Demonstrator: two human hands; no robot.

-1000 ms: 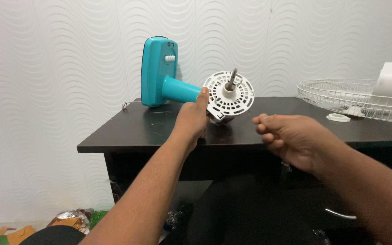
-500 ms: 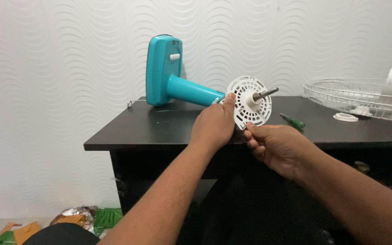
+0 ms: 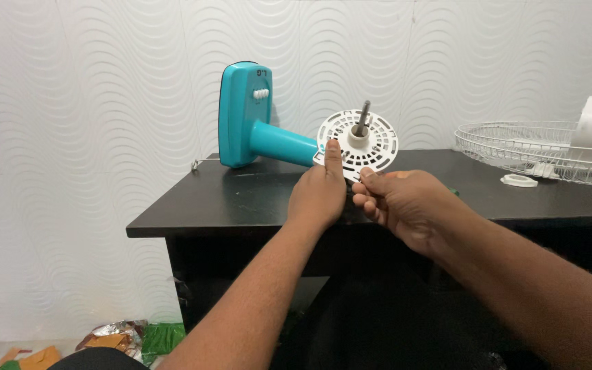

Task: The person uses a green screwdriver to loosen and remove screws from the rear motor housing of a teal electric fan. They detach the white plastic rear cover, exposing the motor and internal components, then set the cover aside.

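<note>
Tilted upward now, the steel shaft (image 3: 363, 114) rises from the round slotted white plastic motor plate (image 3: 358, 144); both my hands' fingers clamp its lower rim, left hand (image 3: 320, 192), right hand (image 3: 402, 202), above the matte black bench (image 3: 241, 199).

One camera rides on my head. It faces forward across the desk (image 3: 241, 199) toward the wall (image 3: 104, 103), close in.

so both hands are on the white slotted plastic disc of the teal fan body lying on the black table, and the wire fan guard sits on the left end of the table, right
Not quite. The head view shows the white wire fan guard on the right end of the black table, not the left. The rest stands: the left hand and right hand both touch the white slotted plastic disc of the teal fan body lying on the table.
</note>
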